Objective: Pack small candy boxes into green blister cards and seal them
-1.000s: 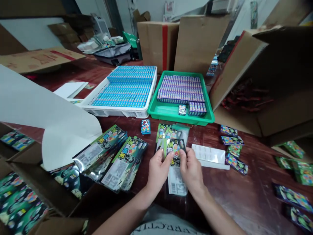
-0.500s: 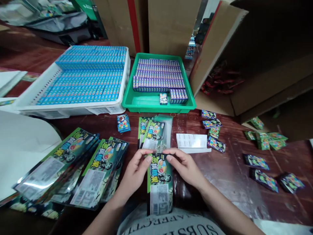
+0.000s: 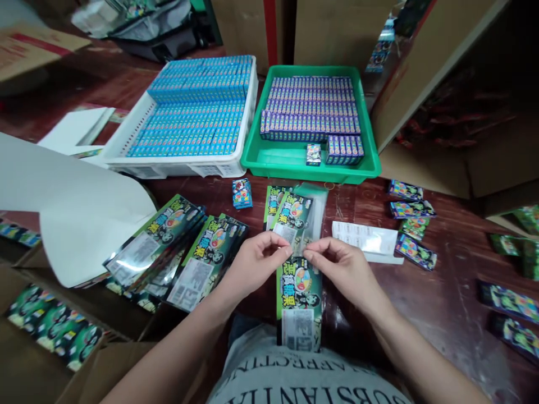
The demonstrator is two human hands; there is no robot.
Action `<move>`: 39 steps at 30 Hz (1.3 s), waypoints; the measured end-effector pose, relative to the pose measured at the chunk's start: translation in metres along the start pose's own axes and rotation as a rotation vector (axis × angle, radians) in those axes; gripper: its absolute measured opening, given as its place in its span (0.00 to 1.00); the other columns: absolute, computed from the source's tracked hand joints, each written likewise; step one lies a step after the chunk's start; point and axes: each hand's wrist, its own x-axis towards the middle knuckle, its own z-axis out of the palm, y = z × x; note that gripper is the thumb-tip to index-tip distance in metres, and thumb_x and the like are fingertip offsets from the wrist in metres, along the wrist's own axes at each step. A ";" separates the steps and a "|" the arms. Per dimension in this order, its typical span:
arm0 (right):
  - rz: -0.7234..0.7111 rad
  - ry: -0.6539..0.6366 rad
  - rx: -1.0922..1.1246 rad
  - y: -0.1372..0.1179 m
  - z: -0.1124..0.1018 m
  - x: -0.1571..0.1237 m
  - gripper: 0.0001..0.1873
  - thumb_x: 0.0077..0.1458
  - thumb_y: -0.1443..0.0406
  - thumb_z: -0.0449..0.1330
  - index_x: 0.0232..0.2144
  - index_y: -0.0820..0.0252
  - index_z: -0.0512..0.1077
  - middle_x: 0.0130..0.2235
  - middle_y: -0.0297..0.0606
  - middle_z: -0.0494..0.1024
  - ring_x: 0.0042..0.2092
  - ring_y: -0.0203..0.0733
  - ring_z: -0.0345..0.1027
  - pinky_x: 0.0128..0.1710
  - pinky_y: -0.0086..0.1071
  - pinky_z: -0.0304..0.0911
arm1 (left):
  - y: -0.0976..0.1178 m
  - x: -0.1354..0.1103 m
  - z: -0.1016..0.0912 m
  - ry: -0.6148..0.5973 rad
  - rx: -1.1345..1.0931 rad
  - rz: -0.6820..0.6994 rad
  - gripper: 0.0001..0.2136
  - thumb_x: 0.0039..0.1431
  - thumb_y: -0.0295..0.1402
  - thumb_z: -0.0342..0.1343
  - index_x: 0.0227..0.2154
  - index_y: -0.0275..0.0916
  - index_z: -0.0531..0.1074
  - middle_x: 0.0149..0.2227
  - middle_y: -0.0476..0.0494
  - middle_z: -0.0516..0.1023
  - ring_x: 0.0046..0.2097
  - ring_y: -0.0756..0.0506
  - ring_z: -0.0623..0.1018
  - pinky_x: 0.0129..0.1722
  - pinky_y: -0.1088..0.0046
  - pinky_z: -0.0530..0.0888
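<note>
- Bench (image 3: 442, 303) of dark reddish wood fills the view, crowded from edge to edge.
- Big cardboard box (image 3: 421, 67) lies on its side at the far right, open mouth facing the bench.
- White sheet (image 3: 76, 207) curls over the left side, just beside the fanned packets.
- White tray (image 3: 177, 168) sits far left of centre, packed with rows of blue boxes.
- Green tray (image 3: 295, 171) sits right beside it, purple boxes filling all but its near strip.
- Fanned packets (image 3: 177, 247) spread out left of the hands, overlapping one another.
- Left hand (image 3: 252, 264) is closed down, thumb and forefinger pinching the top left corner of the green packet (image 3: 298, 297).
- Right hand (image 3: 345, 269) mirrors it, thumb and forefinger pinched on the top right corner.
- That green packet lies lengthwise at the near edge, between the hands, its lower end reaching the person's shirt.
- Label sheet (image 3: 366, 238) lies just right of the right hand.
- Small packs (image 3: 410, 224) scatter beyond it.
- Little blue box (image 3: 241, 193) stands alone in front of the white tray.
</note>
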 end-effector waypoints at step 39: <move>-0.512 0.253 -1.099 -0.063 -0.044 0.120 0.27 0.64 0.44 0.54 0.43 0.62 0.75 0.49 0.49 0.74 0.51 0.57 0.64 0.52 0.51 0.62 | 0.037 0.031 -0.015 -0.633 0.601 0.255 0.13 0.72 0.38 0.46 0.43 0.44 0.75 0.42 0.45 0.76 0.43 0.45 0.76 0.45 0.72 0.72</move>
